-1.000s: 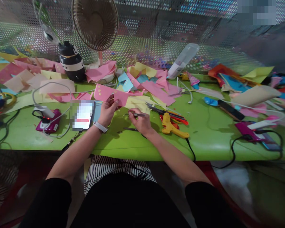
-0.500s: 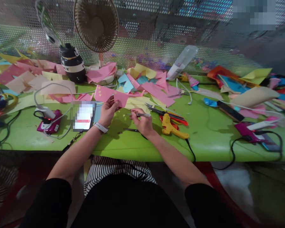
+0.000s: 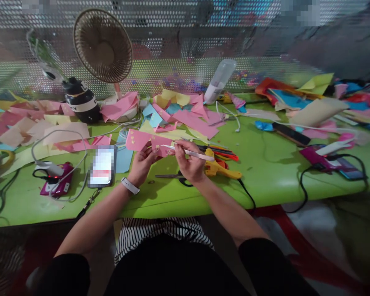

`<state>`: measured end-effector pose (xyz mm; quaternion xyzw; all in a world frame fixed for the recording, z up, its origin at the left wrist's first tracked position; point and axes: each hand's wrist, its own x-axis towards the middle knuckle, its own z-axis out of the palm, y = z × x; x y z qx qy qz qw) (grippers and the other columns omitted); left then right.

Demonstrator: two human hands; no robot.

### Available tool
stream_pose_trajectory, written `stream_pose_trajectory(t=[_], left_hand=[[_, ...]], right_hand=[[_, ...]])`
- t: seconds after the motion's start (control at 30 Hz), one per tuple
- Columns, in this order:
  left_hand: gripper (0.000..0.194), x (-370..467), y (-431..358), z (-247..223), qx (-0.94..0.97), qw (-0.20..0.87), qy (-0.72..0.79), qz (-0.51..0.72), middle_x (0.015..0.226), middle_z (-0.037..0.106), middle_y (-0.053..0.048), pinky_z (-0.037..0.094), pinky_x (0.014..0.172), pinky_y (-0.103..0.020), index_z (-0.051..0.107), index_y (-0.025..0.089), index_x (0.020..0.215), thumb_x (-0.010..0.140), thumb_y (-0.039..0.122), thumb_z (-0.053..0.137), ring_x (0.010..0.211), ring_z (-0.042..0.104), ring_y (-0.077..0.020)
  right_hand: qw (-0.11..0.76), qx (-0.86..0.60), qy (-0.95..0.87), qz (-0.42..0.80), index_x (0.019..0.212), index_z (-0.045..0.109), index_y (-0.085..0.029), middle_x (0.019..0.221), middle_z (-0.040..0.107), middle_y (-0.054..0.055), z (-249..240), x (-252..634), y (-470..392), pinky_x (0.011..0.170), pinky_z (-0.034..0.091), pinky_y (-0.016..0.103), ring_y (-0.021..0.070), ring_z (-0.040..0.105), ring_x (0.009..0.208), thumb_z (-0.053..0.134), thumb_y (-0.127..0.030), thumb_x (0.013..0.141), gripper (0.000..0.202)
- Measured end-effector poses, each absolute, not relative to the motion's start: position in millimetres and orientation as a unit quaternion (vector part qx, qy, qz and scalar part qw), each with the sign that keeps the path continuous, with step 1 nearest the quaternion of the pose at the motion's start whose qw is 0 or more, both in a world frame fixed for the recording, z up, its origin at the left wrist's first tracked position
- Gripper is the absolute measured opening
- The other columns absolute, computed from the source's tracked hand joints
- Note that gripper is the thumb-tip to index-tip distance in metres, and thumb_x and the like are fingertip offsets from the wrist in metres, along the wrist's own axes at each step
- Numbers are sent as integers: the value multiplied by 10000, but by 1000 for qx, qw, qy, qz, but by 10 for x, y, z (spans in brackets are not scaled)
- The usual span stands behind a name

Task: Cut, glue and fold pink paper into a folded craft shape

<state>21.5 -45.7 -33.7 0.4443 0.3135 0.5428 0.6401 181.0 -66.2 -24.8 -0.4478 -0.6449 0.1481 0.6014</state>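
Between its fingertips, my left hand (image 3: pixel 143 162) grips a folded piece of pink paper (image 3: pixel 138 139) dotted with small yellow bits. My right hand (image 3: pixel 189 161) is closed around slim pale tweezers (image 3: pixel 200 155), whose tip meets the right part of the pink paper. Whether a bit sits in the tip is too small to tell. Scissors (image 3: pixel 166 176) lie on the green tabletop below, their handles partly behind my right hand. Just right of that hand lies a yellow glue gun (image 3: pixel 222 169), beside pliers with orange-red handles (image 3: pixel 228 154).
A phone (image 3: pixel 102 166) and a purple power strip (image 3: pixel 60 181) lie at left. Coloured paper scraps (image 3: pixel 193 121) cover the back, near a fan (image 3: pixel 103 47), a black bottle (image 3: pixel 82 100) and a tilted clear bottle (image 3: pixel 220 81). A second purple strip (image 3: pixel 319 160) is at right.
My right hand has brought the tweezers up from over the table to the pink paper. The pink paper has come slightly lower in my left hand. The camera view has shifted.
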Motion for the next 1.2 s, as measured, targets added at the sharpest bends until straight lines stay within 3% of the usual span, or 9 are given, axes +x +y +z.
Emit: stream_pose_trajectory(t=[0.43,1.03,1.2], left_hand=[[420,253,-556,-261,457,656,294,523,1130,729,-90,559,909,-375,611,198,1207,828,322,744,1018,693,-215],[444,211,-567,-233,471,658,334,483,1157,713,-97,581,801,-321,649,177,1172,793,378,764,957,689,-206],[454,206,-575,-208,477,660,332,476,1136,715,-92,582,786,-313,663,180,1171,780,382,774,915,688,-191]], right_hand=[[649,-354,-673,1,1085,671,-203,892,773,47,-69,1815,-700,671,628,266,167,750,731,593,-171,915,190],[474,-298,-827,-54,1147,640,-213,911,770,34,262,2131,-633,669,586,247,142,717,735,550,-222,952,215],[454,-273,-847,-32,1186,631,-219,808,752,12,324,2188,-526,596,571,252,133,688,640,562,-224,948,247]])
